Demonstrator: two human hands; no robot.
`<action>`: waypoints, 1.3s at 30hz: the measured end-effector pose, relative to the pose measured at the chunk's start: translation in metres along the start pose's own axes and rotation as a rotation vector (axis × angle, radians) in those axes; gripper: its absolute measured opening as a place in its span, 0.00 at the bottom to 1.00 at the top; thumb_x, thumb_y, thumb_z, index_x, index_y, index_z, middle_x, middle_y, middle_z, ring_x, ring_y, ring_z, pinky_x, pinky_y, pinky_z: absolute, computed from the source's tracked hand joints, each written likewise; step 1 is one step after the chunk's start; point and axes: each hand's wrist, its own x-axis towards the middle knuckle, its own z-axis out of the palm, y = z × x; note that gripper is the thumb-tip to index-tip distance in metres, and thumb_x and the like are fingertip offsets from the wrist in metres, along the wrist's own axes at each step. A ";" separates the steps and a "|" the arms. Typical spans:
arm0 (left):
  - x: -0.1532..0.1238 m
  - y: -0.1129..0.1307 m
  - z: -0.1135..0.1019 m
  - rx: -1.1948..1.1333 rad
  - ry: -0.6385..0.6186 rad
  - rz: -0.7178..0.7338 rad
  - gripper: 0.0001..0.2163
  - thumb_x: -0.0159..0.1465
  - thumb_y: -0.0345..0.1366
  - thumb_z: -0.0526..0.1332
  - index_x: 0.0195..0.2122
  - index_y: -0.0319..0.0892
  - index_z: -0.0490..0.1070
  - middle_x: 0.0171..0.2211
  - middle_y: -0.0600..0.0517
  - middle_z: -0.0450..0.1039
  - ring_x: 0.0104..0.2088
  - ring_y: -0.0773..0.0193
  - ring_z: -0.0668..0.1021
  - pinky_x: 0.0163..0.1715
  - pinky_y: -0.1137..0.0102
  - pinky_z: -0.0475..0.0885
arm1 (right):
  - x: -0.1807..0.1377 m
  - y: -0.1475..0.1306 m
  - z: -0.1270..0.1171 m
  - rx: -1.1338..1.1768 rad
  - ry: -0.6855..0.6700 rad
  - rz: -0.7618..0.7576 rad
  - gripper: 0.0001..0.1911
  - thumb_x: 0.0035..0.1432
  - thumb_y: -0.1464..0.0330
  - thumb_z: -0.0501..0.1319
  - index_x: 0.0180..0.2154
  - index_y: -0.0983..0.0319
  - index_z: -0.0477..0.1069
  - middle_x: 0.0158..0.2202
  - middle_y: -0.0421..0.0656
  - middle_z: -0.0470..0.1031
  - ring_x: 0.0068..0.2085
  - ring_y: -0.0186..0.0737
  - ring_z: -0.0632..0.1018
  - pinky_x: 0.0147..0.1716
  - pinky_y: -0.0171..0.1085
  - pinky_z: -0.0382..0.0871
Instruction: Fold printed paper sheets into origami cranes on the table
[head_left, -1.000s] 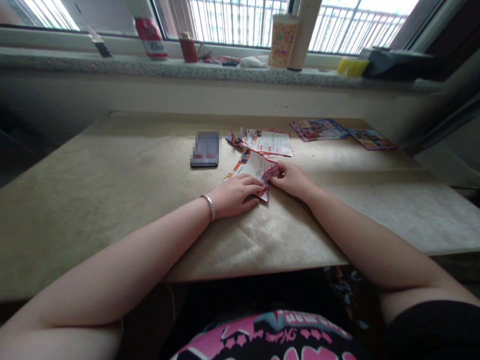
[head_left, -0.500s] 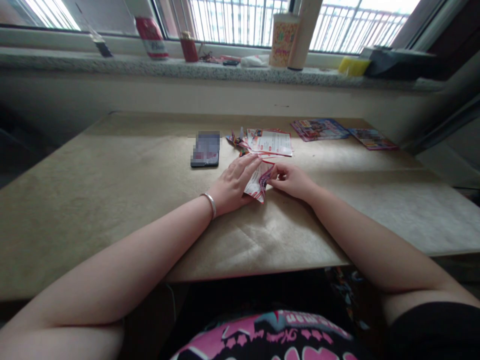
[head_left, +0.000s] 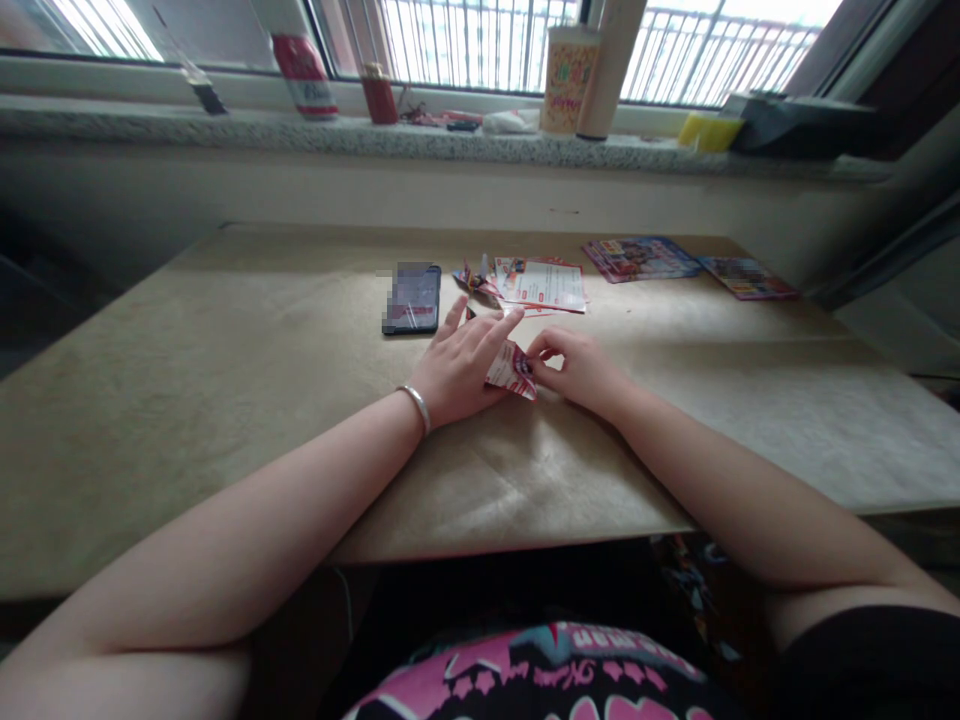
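Note:
A white leaflet [head_left: 508, 372] with red print lies on the table under my left hand, its right edge curled up to show a darker, colourful side. My left hand [head_left: 466, 365] rests on the leaflet's left part with fingers stretched and spread, hiding much of it. Thumb and forefinger of my right hand [head_left: 574, 365] are closed on the curled right edge. Just beyond the hands lie more printed leaflets [head_left: 551, 285] in a loose stack, and a folded colourful paper piece [head_left: 474, 278] beside them.
A dark phone [head_left: 420, 300] lies left of the leaflets. Colourful printed sheets [head_left: 641, 258] and another such sheet [head_left: 746, 278] are at the table's back right. On the windowsill [head_left: 450, 145] stand a can [head_left: 304, 78], a red bottle [head_left: 379, 95] and a patterned cup [head_left: 568, 80].
The leaflet's right edge has curled further to the left, with my right hand moving slightly left. My left hand's fingers have lifted and spread wider.

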 end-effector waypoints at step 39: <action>0.006 0.000 0.003 -0.329 0.187 -0.014 0.07 0.67 0.34 0.53 0.43 0.41 0.66 0.40 0.48 0.73 0.43 0.61 0.74 0.59 0.56 0.64 | -0.001 -0.005 0.009 0.181 0.155 -0.059 0.05 0.56 0.64 0.63 0.34 0.58 0.72 0.35 0.41 0.75 0.37 0.36 0.77 0.38 0.40 0.78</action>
